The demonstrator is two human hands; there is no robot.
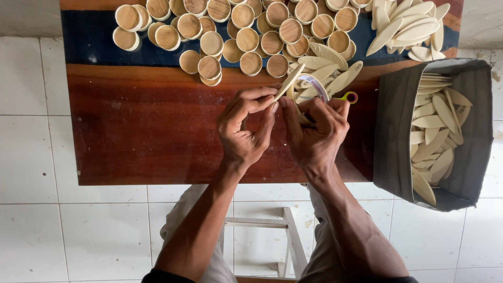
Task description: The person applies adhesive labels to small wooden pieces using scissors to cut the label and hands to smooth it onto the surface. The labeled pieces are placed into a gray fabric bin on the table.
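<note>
Hands meeting over the wooden table [131,136], left hand [243,128] pinching a cream oval piece [289,82] upright, right hand [317,133] gripping a tape roll [314,84] just right of it; likely mid-taping, next calling for steady pull and press; far discs [209,36].

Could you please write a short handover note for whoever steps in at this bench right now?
Left hand: pinches the pale oval slat at its lower end.
Right hand: also on the slat, with a tape roll against it and a yellow-handled tool just behind.
On the table: round wooden caps spread along the far edge, loose slats piled far right, a few more by the hands.
Grey bag, right: part full of slats.
Done: cannot tell which slats are finished.
Left: the slat in hand.
</note>
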